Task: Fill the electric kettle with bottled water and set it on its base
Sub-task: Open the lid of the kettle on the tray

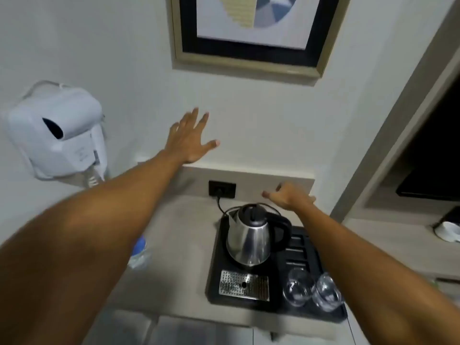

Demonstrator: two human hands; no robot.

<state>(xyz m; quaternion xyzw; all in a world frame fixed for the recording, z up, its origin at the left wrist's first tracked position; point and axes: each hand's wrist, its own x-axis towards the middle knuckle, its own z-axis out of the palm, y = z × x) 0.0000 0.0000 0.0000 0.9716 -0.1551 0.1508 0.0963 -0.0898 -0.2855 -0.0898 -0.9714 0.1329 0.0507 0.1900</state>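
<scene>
The kettle, a steel one with a black lid and handle, stood upright on a black tray on the bench, its lid shut. Whether it sat on its base could not be told, since the kettle hid whatever lay under it, though a black cord ran from behind it to the wall socket. In front of it on the tray lay a small metal drip grille, and to its right two clear glasses stood side by side.

The water bottle, with a blue cap, stood on the bench well to the left of the tray, mostly hidden behind the left forearm; it looked capped and untouched.

Neither of the hands held anything. The left hand was raised in front of the wall with its fingers spread wide, well above and to the left of the kettle. The right hand hovered loosely open, fingers half curled, just above and behind the kettle's handle, not touching it.

By the look of things, the task had barely begun: nothing showed that any water had been poured. Taking up the kettle, opening its lid, uncapping the bottle, pouring, and setting the kettle back all seemed left to do.

A white wall-mounted hair dryer hung at the left, and a framed picture above.
</scene>
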